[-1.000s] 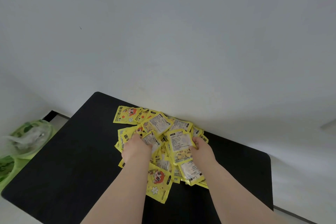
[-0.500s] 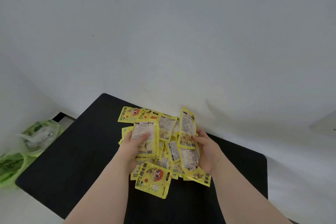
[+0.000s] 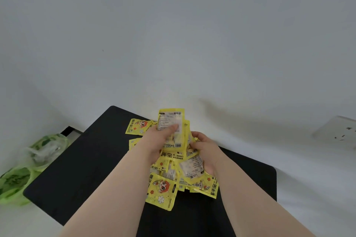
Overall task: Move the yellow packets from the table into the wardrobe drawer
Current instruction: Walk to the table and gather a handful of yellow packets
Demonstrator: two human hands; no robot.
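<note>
A bunch of yellow packets point(image 3: 171, 161) is pressed between both hands above the black table point(image 3: 92, 159). My left hand point(image 3: 154, 140) grips the bunch from the left, thumb on an upright packet point(image 3: 170, 119) with its white label side facing me. My right hand point(image 3: 206, 150) holds the bunch from the right. Several packets hang loosely below the hands, one with a cartoon face point(image 3: 161, 190). Two packets point(image 3: 137, 126) lie flat on the table behind my left hand. The wardrobe drawer is not in view.
The table stands against a white wall. Green plastic bags point(image 3: 28, 165) lie on the floor to the left of the table. A white wall socket point(image 3: 339, 131) sits at the right edge.
Both hands have closed in on the pile and lifted a bunch of packets off the table. The packets now stand bundled between the hands instead of lying spread out.
</note>
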